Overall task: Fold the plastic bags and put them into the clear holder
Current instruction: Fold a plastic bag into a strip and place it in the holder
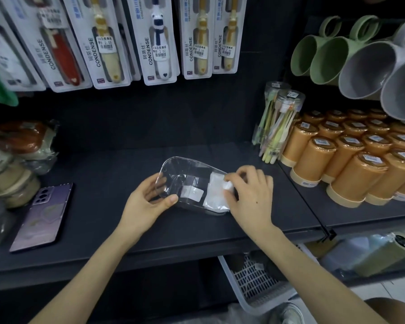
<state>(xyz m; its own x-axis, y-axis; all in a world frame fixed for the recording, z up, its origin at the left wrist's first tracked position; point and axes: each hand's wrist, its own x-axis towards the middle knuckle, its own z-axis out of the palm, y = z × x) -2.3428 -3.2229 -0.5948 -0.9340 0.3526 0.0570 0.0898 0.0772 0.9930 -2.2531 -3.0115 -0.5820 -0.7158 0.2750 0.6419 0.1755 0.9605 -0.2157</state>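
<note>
A dark shelf [117, 164] is shown. Near its middle a clear holder [187, 169] is set. A purple smartphone [42, 216] is laid face down towards the left, with plastic-wrapped bundles [14, 160] stacked beyond it. At the right, clear tubs of toothbrushes [278, 127] are stood beside rows of orange cups [351, 164] placed upside down.

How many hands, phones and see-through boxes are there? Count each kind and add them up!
Hands: 2. The left hand grips the clear holder, and the right hand pinches a plastic bag.
Phone: 1
Clear holder: 1
Total: 4
</note>
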